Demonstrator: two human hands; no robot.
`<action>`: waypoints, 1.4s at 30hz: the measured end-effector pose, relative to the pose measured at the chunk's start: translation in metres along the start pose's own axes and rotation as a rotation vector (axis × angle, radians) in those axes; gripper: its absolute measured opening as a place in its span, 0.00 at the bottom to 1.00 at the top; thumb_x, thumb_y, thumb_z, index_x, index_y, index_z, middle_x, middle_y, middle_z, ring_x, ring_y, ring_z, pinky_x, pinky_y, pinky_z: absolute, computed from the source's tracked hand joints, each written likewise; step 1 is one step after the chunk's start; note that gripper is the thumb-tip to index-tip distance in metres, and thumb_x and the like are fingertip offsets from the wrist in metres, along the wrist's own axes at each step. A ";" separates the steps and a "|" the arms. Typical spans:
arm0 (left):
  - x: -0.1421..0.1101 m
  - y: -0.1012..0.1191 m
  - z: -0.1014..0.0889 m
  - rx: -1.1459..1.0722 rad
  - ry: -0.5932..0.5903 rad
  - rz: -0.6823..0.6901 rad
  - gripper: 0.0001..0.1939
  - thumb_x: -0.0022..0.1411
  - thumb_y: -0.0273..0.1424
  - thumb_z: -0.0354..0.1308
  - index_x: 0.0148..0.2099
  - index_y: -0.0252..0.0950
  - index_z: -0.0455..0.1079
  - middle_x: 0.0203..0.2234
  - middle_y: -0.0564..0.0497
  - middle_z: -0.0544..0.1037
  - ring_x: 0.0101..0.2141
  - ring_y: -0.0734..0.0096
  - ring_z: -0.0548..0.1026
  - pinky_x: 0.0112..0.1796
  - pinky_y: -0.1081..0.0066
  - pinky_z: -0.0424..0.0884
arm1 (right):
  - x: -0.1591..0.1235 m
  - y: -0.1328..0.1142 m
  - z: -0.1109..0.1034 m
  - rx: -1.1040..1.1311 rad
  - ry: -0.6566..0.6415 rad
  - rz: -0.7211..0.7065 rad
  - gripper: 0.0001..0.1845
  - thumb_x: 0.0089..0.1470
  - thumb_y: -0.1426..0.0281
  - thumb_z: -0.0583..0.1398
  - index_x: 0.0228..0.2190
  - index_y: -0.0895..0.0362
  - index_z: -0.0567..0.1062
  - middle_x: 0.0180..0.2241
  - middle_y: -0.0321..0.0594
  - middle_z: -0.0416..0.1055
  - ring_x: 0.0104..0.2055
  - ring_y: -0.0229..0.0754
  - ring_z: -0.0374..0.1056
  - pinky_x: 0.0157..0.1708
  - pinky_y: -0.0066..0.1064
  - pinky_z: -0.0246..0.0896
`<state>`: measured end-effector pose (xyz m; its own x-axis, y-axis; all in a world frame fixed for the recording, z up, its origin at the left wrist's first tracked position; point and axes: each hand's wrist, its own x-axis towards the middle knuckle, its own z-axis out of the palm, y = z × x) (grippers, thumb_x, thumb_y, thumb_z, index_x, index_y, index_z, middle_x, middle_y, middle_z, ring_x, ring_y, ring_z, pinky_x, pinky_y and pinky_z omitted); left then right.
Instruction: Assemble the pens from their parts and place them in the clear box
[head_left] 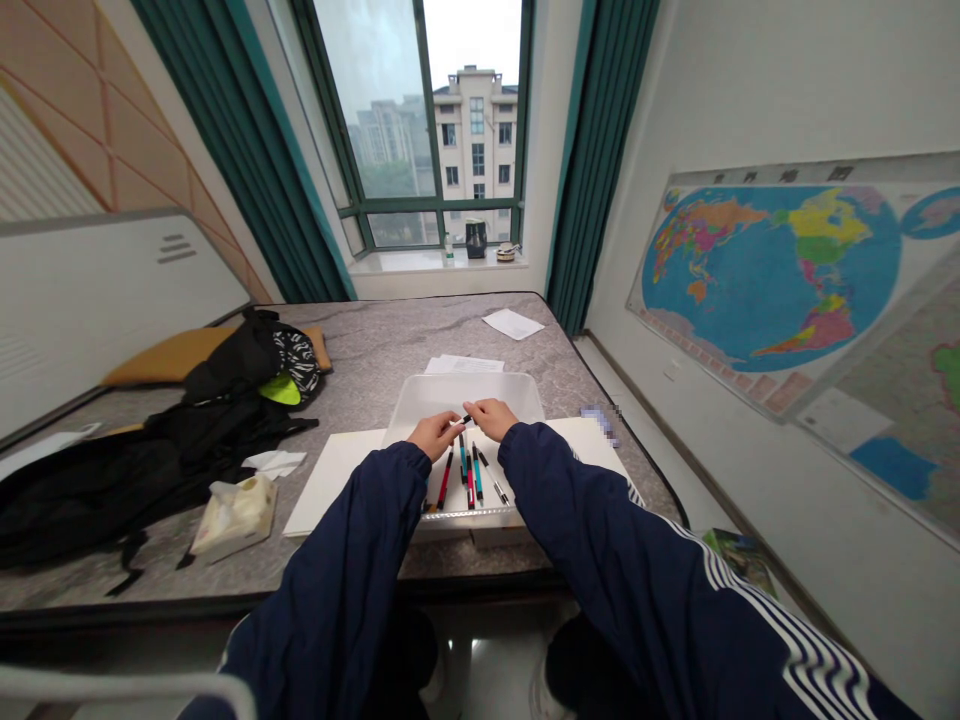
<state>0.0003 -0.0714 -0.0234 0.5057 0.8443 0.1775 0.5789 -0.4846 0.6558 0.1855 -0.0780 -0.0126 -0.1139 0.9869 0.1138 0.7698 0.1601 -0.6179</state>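
Both my hands are raised over the pens, fingers pinched at either end of a small dark-and-white pen (466, 419). My left hand (435, 435) closes on its left end, and my right hand (491, 417) on its right end. Fingers cover much of it, so whether it is in one piece I cannot tell. Below lie several pens and markers: a red and black one (445, 480), a teal one (478, 475), and a silver and black one (493, 478). A translucent plastic box (517, 388) surrounds them, its back wall behind my hands.
White sheets (330, 478) lie beside the box, with more paper (514, 323) farther back on the grey marbled surface (390, 335). To the left are a tissue pack (235, 512), a black bag (172, 450) and a patterned cap (295, 362). The front edge runs close to my knees.
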 end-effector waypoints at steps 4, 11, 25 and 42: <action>0.001 -0.004 0.002 -0.032 -0.049 -0.026 0.19 0.60 0.45 0.52 0.42 0.36 0.72 0.22 0.51 0.79 0.25 0.68 0.74 0.33 0.70 0.68 | -0.001 -0.002 -0.001 -0.014 -0.010 0.010 0.28 0.64 0.54 0.51 0.25 0.59 0.78 0.21 0.37 0.69 0.27 0.36 0.61 0.29 0.27 0.46; 0.000 -0.003 0.005 -0.142 -0.155 -0.097 0.21 0.60 0.49 0.50 0.34 0.36 0.70 0.26 0.48 0.81 0.24 0.68 0.77 0.32 0.69 0.70 | -0.004 -0.005 -0.002 0.033 -0.018 0.013 0.24 0.64 0.57 0.52 0.27 0.59 0.78 0.20 0.36 0.70 0.26 0.36 0.63 0.29 0.27 0.48; -0.005 -0.013 0.011 -0.071 -0.140 -0.095 0.22 0.60 0.49 0.53 0.45 0.36 0.69 0.22 0.51 0.78 0.19 0.71 0.72 0.27 0.70 0.67 | -0.010 -0.006 0.003 -0.011 -0.045 0.037 0.17 0.62 0.59 0.56 0.30 0.58 0.77 0.27 0.39 0.75 0.30 0.36 0.68 0.33 0.26 0.54; 0.004 -0.031 0.009 0.453 -0.021 -0.484 0.14 0.62 0.24 0.50 0.48 0.35 0.70 0.42 0.44 0.79 0.47 0.65 0.75 0.46 0.72 0.67 | 0.004 0.017 0.005 -0.193 0.086 0.258 0.11 0.58 0.68 0.57 0.38 0.57 0.78 0.41 0.49 0.77 0.45 0.45 0.71 0.43 0.30 0.60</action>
<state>-0.0099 -0.0549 -0.0497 0.1310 0.9884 -0.0769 0.9533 -0.1043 0.2834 0.1949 -0.0716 -0.0268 0.1473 0.9882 0.0428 0.8720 -0.1093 -0.4771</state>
